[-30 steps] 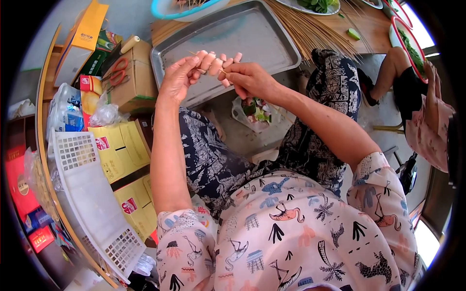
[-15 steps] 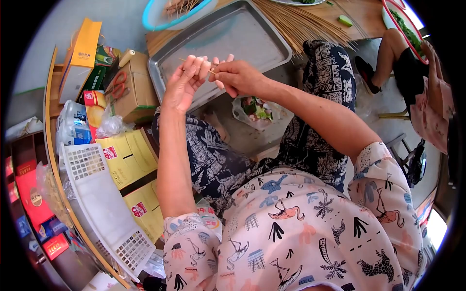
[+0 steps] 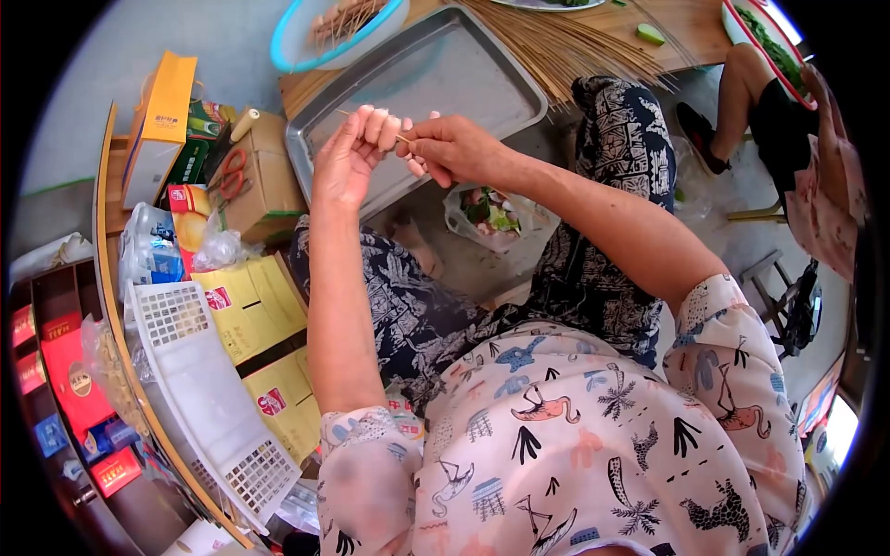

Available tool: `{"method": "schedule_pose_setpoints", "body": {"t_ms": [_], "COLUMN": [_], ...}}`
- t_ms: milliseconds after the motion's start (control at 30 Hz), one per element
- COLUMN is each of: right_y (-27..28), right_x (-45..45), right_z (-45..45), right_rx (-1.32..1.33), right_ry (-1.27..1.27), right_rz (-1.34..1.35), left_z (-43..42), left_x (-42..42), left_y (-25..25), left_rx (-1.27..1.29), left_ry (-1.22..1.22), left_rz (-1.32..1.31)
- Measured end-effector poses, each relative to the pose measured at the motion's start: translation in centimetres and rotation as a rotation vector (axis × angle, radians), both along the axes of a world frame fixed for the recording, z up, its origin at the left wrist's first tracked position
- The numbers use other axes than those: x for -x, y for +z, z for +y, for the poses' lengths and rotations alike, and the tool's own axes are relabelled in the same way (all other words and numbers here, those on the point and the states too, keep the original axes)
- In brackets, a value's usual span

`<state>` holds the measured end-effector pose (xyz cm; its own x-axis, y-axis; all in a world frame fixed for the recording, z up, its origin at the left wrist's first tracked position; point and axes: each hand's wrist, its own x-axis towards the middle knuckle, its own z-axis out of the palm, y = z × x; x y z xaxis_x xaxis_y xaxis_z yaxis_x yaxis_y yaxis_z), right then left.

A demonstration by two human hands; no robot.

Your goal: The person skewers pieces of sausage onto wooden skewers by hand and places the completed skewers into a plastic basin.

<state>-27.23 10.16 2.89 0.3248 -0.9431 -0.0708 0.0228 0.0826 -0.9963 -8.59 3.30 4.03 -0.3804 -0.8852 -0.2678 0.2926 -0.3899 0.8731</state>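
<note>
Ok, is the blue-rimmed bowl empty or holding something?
The bowl isn't empty: thin sticks show inside. How full, I can't tell: the picture's edge cuts it off.

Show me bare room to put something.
The metal tray looks mostly bare, between blue-rimmed bowl and bamboo sticks; some tabletop shows beside the green slice. Crowded: above the tray's near side, where left hand and right hand hold a skewer, and leftward among yellow boxes.

open room over metal tray (image 3: 445, 88) beyond hands (image 3: 343, 169), skewers (image 3: 565, 46) along right, blue-rimmed bowl (image 3: 289, 65) upper left
</note>
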Motion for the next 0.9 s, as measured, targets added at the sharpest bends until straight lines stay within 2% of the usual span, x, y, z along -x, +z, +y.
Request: {"method": "schedule_pose_setpoints", "body": {"t_ms": [100,200,300,333,400,433,533,567,633,667,733,833,900], "right_y": [0.5,0.9,0.3,0.1,0.3,0.4,0.7,0.8,0.7,0.7,0.9,1.0,1.0], "right_x": [0.6,1.3,2.2,2.5,3.0,3.2,3.4,3.4,3.3,3.3,3.2,3.3,3.3], "right_z": [0.2,-0.2,-1.0,-1.2,-1.1,-1.1,-0.8,-0.7,-0.7,-0.7,-0.7,-0.6,-0.6], "right_rx": [-0.016,-0.019,-0.008,-0.010,-0.031,-0.027,-0.029,-0.030,-0.022,-0.013,-0.024,-0.029,-0.020], "right_ry": [-0.005,-0.062,-0.170,-0.216,-0.232,-0.223,-0.219,-0.221,-0.224,-0.228,-0.234,-0.236,-0.229], "right_rz": [-0.009,-0.054,-0.108,-0.117,-0.110,-0.106,-0.093,-0.086,-0.075,-0.063,-0.063,-0.057,-0.054], "left_z": [0.2,-0.3,-2.4,-2.5,-2.2,-2.0,-2.5,-3.6,-3.6,-2.4,-1.8,-2.1,-2.6], "left_x": [0.5,0.5,-0.6,-0.6,-0.1,0.1,0.0,-0.8,-0.6,0.7,1.3,0.8,0.4], "left_y": [0.5,0.1,-4.9,-6.1,-7.7,-8.5,-12.4,-15.5,-15.2,-11.5,-9.9,-11.8,-11.8], "left_rx": [-0.009,-0.089,0.061,0.061,0.147,0.145,0.371,0.576,0.783,0.690,0.592,0.597,0.789], "left_ry": [-0.003,-0.017,0.012,0.009,-0.188,-0.191,-0.339,-0.323,-0.301,-0.391,-0.479,-0.317,-0.093], "left_rz": [-0.026,0.059,-0.493,-0.492,-1.089,-1.088,-1.245,-1.263,-1.275,-1.369,-1.458,-1.540,-1.397]}}
